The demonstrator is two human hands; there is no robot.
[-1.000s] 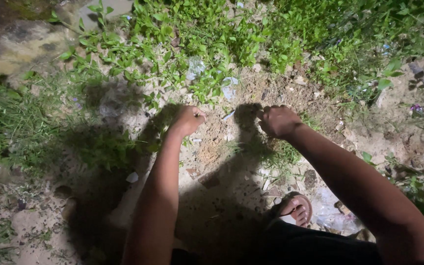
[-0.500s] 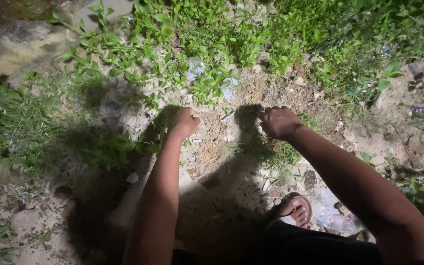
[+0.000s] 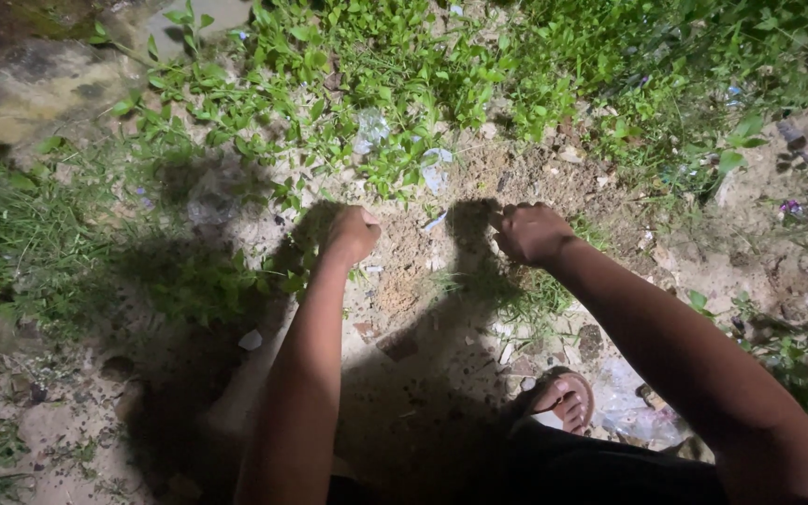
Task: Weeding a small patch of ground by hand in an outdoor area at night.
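My left hand (image 3: pixel 353 234) is closed into a fist just above a patch of bare sandy soil (image 3: pixel 404 271), beside low green weeds (image 3: pixel 282 276). Nothing shows in its fingers. My right hand (image 3: pixel 530 232) is also curled shut, knuckles up, at the right edge of the same soil patch and next to a small tuft of grass (image 3: pixel 526 295). I see nothing held in it. Both forearms reach forward from the bottom of the view and cast dark shadows on the ground.
Leafy weeds (image 3: pixel 376 75) cover the ground beyond the hands. Bits of plastic litter (image 3: pixel 437 168) lie among them. A rock (image 3: pixel 30 84) sits at the far left. My sandalled foot (image 3: pixel 563 397) rests on the dirt below the right arm, by a clear wrapper (image 3: pixel 638 411).
My left hand has shifted slightly down and to the left and closed tighter. The right hand has barely moved.
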